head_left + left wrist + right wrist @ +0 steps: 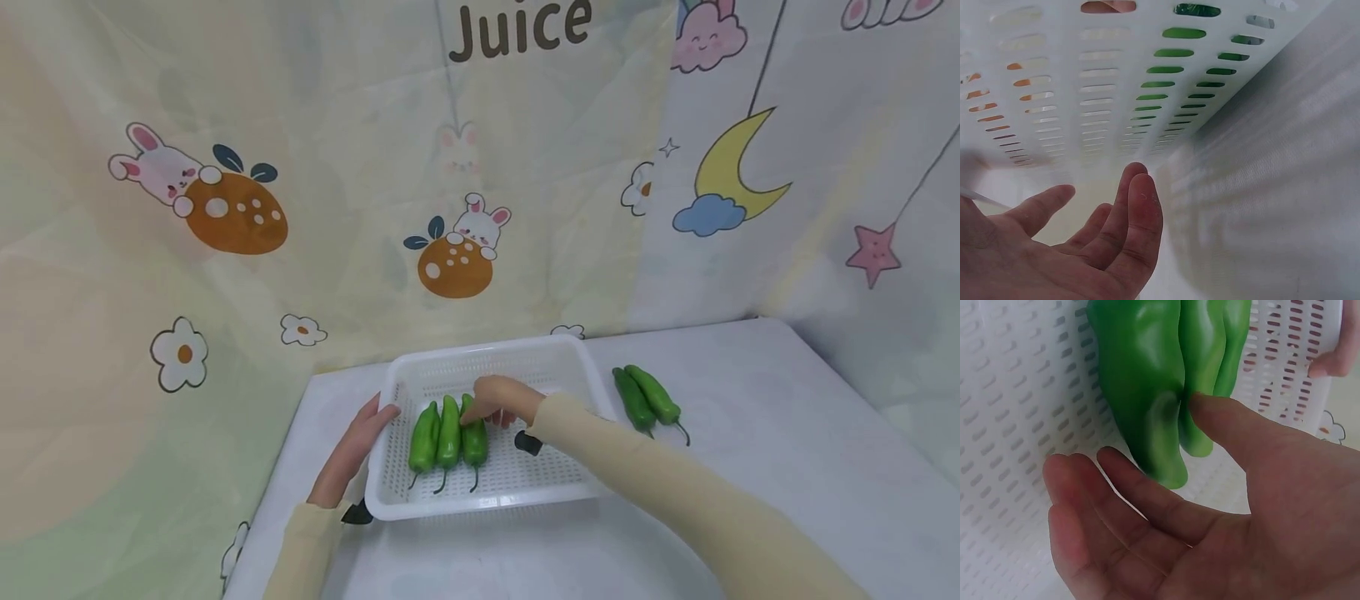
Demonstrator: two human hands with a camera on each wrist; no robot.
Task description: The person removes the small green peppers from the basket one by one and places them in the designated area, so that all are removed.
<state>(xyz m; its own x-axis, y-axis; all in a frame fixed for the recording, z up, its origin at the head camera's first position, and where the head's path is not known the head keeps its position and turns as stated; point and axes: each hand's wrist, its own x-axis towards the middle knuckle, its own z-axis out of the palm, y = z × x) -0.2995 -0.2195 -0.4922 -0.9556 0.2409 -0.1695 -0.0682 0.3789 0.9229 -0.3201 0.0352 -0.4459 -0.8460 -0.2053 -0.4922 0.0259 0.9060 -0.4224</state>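
Observation:
Inside a white perforated plastic basket (420, 511), three green peppers lie side by side: one on the left (423, 442), one in the middle (448, 437), one on the right (475, 447). My right hand (1166, 537) is at the tip of the right pepper (1141, 375). Its thumb reaches between that pepper and the middle one, and its loosely bent fingers lie on the other side without a visible grip. At the basket's left side, my left hand (354, 442) has a digit over the rim. Its other fingers (1144, 206) stay relaxed outside the perforated wall.
Two more green peppers, a darker one (634, 402) and a lighter one (654, 394), lie on the white table (750, 433) right of the basket. Behind the table hangs a printed cloth (360, 208) with rabbits and flowers.

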